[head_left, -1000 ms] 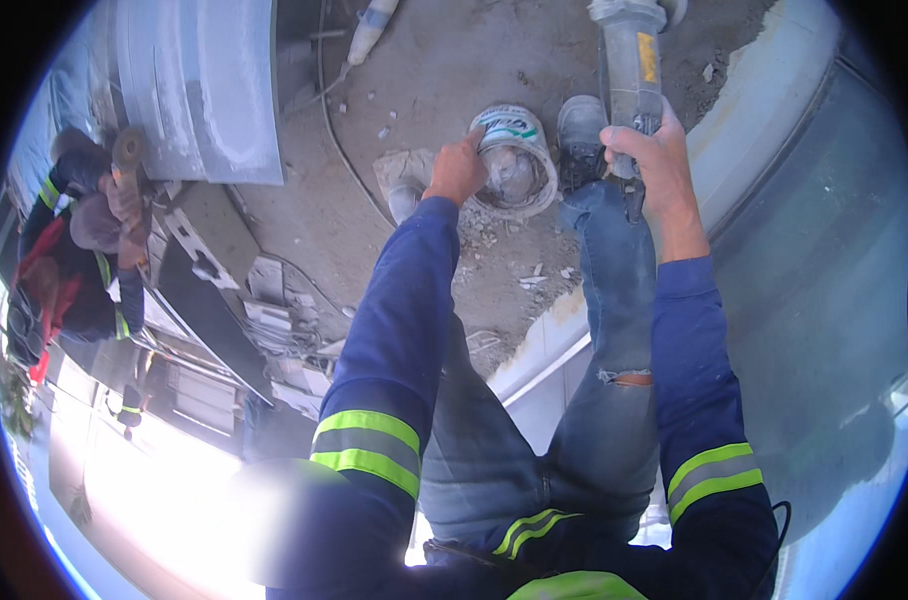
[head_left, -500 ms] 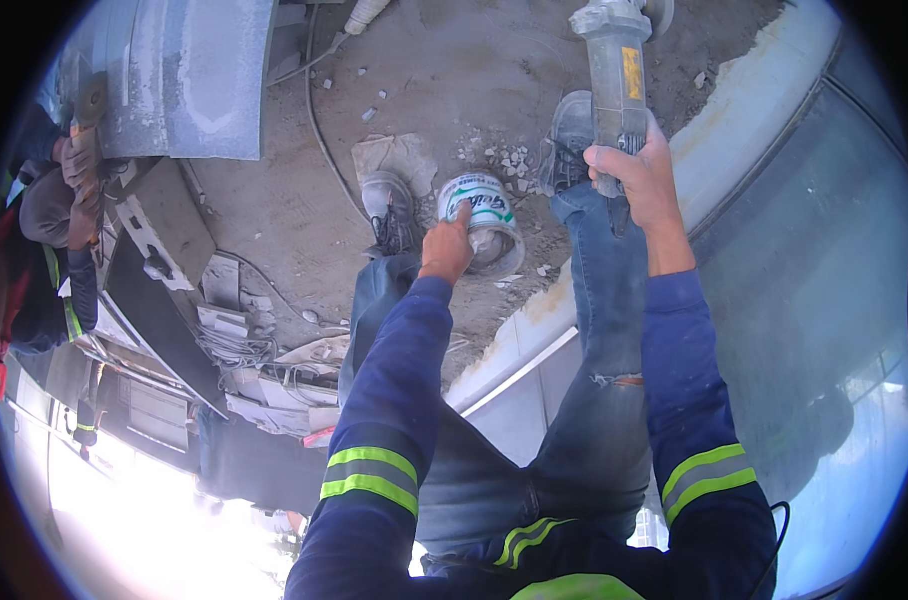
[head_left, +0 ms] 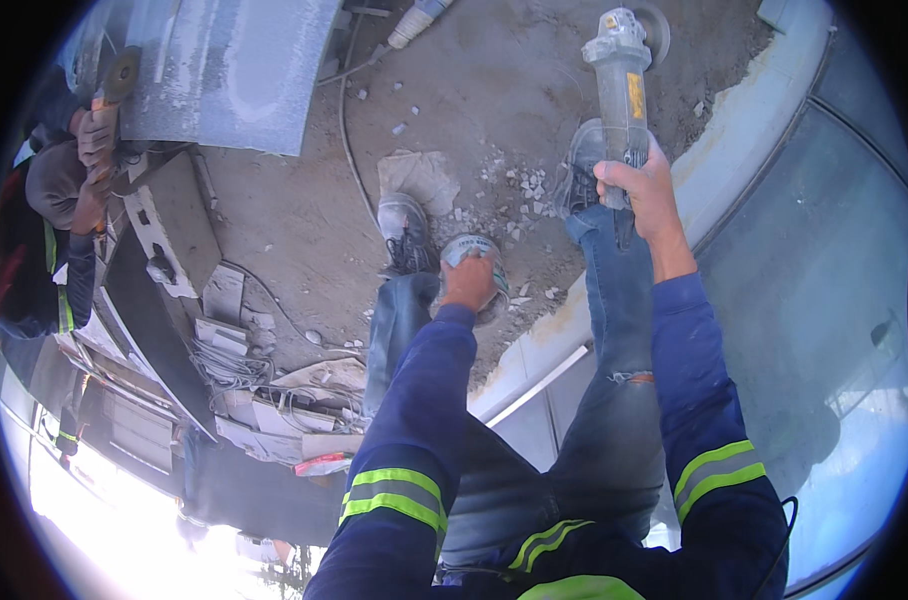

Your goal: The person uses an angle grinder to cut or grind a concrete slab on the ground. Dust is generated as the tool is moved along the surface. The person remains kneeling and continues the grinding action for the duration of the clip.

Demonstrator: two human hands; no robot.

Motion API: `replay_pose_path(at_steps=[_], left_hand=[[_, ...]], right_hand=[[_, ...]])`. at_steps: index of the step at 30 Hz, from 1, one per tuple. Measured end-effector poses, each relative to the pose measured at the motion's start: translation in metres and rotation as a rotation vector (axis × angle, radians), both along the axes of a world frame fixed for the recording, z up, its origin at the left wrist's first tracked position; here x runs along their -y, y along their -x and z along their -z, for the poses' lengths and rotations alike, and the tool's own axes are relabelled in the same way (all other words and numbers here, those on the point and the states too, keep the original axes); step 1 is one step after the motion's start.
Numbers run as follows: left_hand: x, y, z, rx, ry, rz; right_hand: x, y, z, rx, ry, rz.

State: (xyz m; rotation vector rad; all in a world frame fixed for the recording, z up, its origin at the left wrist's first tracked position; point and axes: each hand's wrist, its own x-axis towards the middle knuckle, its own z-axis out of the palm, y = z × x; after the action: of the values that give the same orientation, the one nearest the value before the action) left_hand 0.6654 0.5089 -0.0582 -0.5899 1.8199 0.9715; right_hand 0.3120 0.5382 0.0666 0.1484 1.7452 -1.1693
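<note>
My right hand (head_left: 646, 198) is closed round the rear body of a dusty grey angle grinder (head_left: 617, 90), held with its head away from me. The grinder's disc (head_left: 656, 38) shows at the right of that head. Between my boots, my left hand (head_left: 470, 282) has its fingers bent over a round, pale metal can (head_left: 472, 243) with a printed side. That hand hides much of the can, along with whatever is inside it.
Broken white chips (head_left: 514, 185) and a flat stone piece (head_left: 419, 178) litter the dusty ground. A cable (head_left: 346, 130) runs past my left boot (head_left: 406, 230). At the left, a co-worker's gloved hands (head_left: 96, 150) hold another grinder (head_left: 122, 75) near a grey panel (head_left: 234, 75). Curved glass panels (head_left: 774, 280) flank my right.
My left hand has gone from pointing fingers against the can's side to lying over it. The can appears tipped, with less of its printed side showing. The grinder stays in my right hand.
</note>
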Motion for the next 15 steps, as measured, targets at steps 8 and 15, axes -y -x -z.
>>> replay_pose_path(at_steps=[8,15], left_hand=[[0.162,0.160,-0.090,-0.135,-0.640,-1.091],[0.207,0.212,-0.071,-0.254,-0.598,-1.122]], right_hand=[[0.045,-0.073,-0.033,0.025,0.039,0.151],[0.108,-0.128,0.055,-0.210,0.298,0.256]])
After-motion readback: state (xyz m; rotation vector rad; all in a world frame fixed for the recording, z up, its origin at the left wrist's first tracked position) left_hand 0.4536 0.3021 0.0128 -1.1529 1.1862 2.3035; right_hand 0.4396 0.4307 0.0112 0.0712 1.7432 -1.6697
